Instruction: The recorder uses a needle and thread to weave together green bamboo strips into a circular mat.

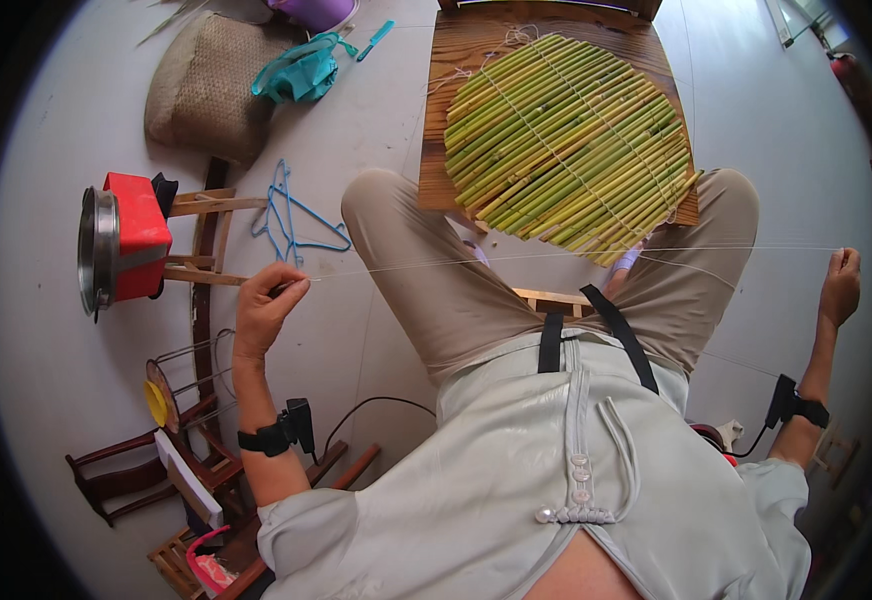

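Observation:
A thin white string point(526, 256) is stretched wide across my lap between both hands. My left hand point(271, 304) pinches one end between thumb and fingers, out past my left knee. Far to the right, my right hand point(841, 285) grips the other end, with the arm reached out. Beyond the string, a round mat of green and yellow plant stalks point(567, 150) lies on a wooden stool point(436, 184) between my knees. Two lines of string bind its stalks. Loose string ends point(522, 35) trail at the mat's upper left edge.
Left of me are blue clothes hangers point(286, 217), a red box-like object point(135, 236) with a metal basin point(98, 251), and a woven basket point(207, 86). A teal bag point(301, 71) lies near a teal-handled tool point(376, 40). Wooden chairs point(124, 476) stand at lower left.

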### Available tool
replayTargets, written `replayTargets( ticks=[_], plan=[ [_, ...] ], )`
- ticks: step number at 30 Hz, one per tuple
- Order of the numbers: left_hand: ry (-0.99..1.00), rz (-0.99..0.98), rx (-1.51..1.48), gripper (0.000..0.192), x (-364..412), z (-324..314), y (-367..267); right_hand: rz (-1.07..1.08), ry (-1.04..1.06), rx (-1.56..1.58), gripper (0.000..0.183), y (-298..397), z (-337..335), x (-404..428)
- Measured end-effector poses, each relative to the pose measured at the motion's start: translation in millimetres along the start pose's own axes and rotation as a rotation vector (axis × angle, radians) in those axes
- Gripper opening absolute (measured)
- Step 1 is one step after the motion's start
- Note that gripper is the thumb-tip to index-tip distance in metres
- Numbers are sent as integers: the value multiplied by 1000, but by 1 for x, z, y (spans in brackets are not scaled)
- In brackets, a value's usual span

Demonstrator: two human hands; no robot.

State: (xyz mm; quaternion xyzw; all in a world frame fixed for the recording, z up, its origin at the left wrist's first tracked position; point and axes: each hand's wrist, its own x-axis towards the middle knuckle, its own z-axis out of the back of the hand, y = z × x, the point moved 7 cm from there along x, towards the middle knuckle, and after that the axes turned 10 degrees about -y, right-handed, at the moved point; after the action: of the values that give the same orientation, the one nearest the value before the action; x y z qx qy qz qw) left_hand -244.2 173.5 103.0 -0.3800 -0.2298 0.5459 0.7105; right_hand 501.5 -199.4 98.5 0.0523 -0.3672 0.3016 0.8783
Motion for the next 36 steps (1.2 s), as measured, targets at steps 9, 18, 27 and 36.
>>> replayTargets(
  ticks=[9,18,27,36],
  plan=[
    [-47,103,77,6,19,42,64,-109,38,-248,27,-73,-21,1],
    [-396,354,-348,6,57,72,82,-350,-13,-125,25,-145,-26,-32],
    [-473,141,-694,10,168,83,10,-337,40,159,22,-132,-73,-41],
    [-190,-287,-791,12,285,-18,-220,-598,-36,546,20,-113,-31,-45]
  ],
)
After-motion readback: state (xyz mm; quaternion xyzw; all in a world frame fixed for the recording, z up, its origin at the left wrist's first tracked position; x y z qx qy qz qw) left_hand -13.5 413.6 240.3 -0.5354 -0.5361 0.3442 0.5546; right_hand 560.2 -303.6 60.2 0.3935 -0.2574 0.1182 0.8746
